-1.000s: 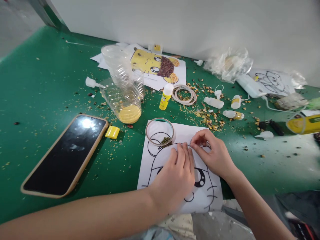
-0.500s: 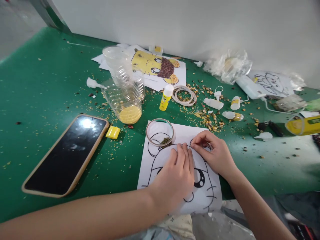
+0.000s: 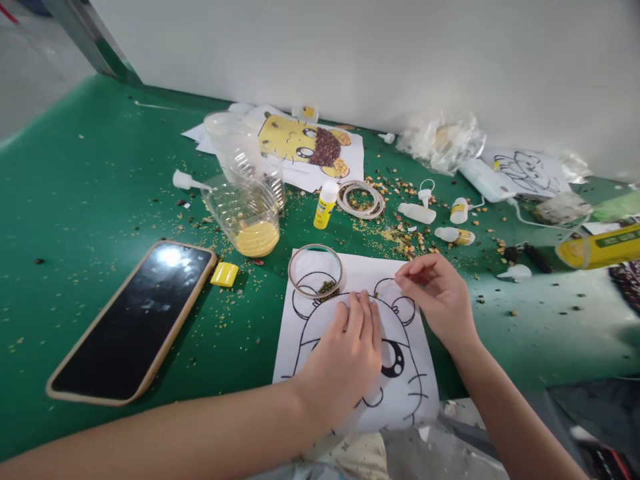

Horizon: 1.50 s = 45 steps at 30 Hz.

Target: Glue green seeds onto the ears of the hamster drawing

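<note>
The right hand (image 3: 443,303) has its thumb and forefinger drawn close at an outlined ear on the sheet (image 3: 370,263); whether the tips meet, or pinch something small, I cannot tell. The left hand (image 3: 347,353) lies flat across the drawn face, fingers side by side and gripping nothing visible, probably to keep the paper from sliding. The sheet sits squarely before the person at the near edge of the green table (image 3: 100,193). A round dish (image 3: 316,246) rests on its upper left corner, presumably so the green beans (image 3: 327,287) inside are within reach. Beyond, a glue stick (image 3: 326,205) stands upright, and a clear cup (image 3: 223,207) keeps yellow grain (image 3: 257,239) together. The left hand hides one drawn eye and much of the forehead; the dish overlaps the other ear. Clear containers behind the cup blur into each other, the phone (image 3: 133,320) mirrors a glare, and a yellow bottle (image 3: 603,247) runs off the right edge.
</note>
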Motion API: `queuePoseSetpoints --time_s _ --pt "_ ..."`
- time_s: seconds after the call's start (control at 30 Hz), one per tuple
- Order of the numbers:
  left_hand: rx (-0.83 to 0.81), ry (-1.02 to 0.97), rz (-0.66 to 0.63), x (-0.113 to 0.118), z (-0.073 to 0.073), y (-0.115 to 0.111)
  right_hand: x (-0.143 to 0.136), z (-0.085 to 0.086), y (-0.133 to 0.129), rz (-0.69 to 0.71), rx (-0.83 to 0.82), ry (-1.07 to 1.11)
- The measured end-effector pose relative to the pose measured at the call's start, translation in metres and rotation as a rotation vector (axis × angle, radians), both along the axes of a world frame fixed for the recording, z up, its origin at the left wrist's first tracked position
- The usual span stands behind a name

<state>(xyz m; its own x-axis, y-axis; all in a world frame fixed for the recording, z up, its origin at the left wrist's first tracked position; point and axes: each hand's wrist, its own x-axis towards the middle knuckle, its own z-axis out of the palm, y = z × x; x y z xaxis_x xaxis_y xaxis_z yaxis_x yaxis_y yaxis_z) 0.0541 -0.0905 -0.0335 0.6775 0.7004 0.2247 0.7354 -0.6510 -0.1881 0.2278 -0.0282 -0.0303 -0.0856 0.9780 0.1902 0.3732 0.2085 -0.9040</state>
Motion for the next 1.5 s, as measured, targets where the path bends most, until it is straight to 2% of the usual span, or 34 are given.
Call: queuePoseSetpoints --time_s 0.27,0.63,0.93,1.2,1.5 --pt "-0.120 -0.044 -0.012 -0.005 0.003 0.013 0.000 0.001 0.004 -0.012 0.051 -0.189" --pt "-0.141 -0.045 0.005 -0.005 0.003 0.014 0.006 0.003 0.013 -0.052 0.104 -0.184" --pt "-0.259 -0.045 0.006 -0.008 0.008 0.019 0.013 0.006 0.015 -0.136 0.233 -0.322" --pt "-0.245 -0.090 -0.013 -0.007 0.015 0.022 0.021 0.000 0.024 -0.187 0.251 -0.368" --pt "-0.153 -0.086 -0.038 -0.007 0.022 0.021 0.030 -0.001 0.033 -0.336 0.234 -0.368"
